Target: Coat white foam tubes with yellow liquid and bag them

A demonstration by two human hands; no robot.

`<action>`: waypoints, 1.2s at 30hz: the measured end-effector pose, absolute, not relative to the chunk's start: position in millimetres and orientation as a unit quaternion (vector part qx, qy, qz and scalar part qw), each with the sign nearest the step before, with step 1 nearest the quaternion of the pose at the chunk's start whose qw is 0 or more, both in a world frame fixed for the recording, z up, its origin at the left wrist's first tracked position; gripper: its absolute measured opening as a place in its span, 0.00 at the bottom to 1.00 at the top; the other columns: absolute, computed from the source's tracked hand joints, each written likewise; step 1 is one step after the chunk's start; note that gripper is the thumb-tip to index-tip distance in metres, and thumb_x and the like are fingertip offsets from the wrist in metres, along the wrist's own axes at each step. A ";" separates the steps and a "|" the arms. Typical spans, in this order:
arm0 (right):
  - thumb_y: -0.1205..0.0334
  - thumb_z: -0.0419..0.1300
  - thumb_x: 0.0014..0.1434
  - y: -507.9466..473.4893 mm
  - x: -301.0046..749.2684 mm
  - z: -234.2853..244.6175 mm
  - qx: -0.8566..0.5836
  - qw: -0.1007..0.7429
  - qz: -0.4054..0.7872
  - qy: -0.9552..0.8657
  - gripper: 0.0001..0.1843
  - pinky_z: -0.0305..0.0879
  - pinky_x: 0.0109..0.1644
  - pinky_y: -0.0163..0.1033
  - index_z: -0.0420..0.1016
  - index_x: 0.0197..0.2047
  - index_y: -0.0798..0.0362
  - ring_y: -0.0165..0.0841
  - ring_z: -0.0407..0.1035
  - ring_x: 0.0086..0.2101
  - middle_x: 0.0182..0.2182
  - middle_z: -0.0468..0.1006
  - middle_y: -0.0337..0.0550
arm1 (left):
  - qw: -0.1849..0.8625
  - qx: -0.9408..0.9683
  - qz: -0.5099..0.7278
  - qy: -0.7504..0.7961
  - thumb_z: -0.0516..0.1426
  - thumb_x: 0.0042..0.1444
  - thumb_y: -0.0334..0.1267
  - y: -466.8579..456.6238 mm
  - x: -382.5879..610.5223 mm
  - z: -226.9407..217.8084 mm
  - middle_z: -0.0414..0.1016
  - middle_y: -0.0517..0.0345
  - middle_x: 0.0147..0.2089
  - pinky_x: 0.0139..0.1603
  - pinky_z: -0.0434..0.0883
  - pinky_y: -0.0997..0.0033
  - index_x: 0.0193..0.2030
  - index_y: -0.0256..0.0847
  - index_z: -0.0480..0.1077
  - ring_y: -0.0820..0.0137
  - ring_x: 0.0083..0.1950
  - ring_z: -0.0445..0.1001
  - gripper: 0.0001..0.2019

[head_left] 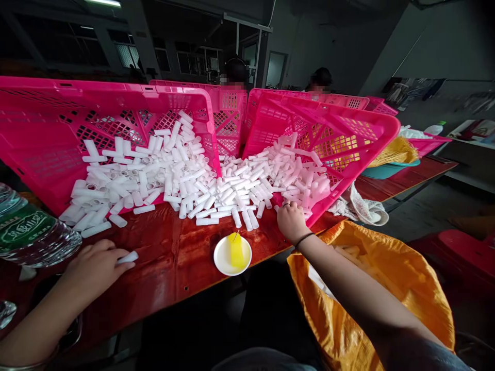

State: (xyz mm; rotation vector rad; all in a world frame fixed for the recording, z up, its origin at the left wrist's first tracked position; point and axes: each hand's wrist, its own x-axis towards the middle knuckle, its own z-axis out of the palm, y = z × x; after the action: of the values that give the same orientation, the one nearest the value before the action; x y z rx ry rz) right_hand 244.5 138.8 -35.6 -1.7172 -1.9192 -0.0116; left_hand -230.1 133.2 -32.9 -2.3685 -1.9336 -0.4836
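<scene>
My left hand is above the red table at the left, closed with a short white plastic tube pinched between thumb and fingers. At the right edge of the tube pile, my right hand reaches in with curled fingers. Whatever it grips is hidden, though white tubes touch its fingertips. A big heap of similar tubes spills from two tipped pink baskets onto the table. Between my hands stands a small white dish holding a yellow block with a thin pin-like piece at its top.
The left pink basket and right pink basket lie on their sides. A large water bottle leans in at left. An orange sack hangs open beneath my right arm, white tubes inside. A white cloth lies right; people sit behind.
</scene>
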 end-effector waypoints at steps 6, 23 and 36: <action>0.75 0.54 0.56 118.6 245.1 -53.5 -0.698 0.189 -0.022 -0.691 0.09 0.61 0.47 0.65 0.76 0.35 0.66 0.58 0.67 0.46 0.43 0.72 0.73 | -0.214 -0.738 -0.212 -0.604 0.55 0.54 0.49 90.5 -176.8 -30.7 0.76 0.59 0.42 0.45 0.72 0.66 0.42 0.44 0.71 0.64 0.42 0.76 0.14; 0.67 0.49 0.67 84.0 198.3 -64.5 -0.372 0.339 0.139 -0.853 0.17 0.72 0.50 0.49 0.71 0.55 0.51 0.40 0.71 0.46 0.45 0.75 0.53 | -0.231 -0.810 -0.246 -0.479 0.51 0.62 0.41 92.9 -68.6 -51.0 0.69 0.47 0.55 0.57 0.70 0.56 0.50 0.43 0.63 0.60 0.56 0.71 0.11; 0.65 0.53 0.65 70.7 196.9 -58.1 -0.362 0.364 0.223 -0.829 0.09 0.72 0.46 0.45 0.75 0.43 0.52 0.38 0.70 0.44 0.42 0.71 0.50 | -0.249 -0.804 -0.297 -0.452 0.72 0.36 0.39 80.0 -40.5 -71.0 0.64 0.42 0.62 0.59 0.68 0.46 0.56 0.45 0.60 0.50 0.62 0.66 0.40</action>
State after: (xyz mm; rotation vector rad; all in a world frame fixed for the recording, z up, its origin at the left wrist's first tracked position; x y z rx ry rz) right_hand 196.9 70.7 -58.1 -0.9321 -2.1322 0.5734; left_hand -40.5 80.0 -71.0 -3.0235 -1.7003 -1.1171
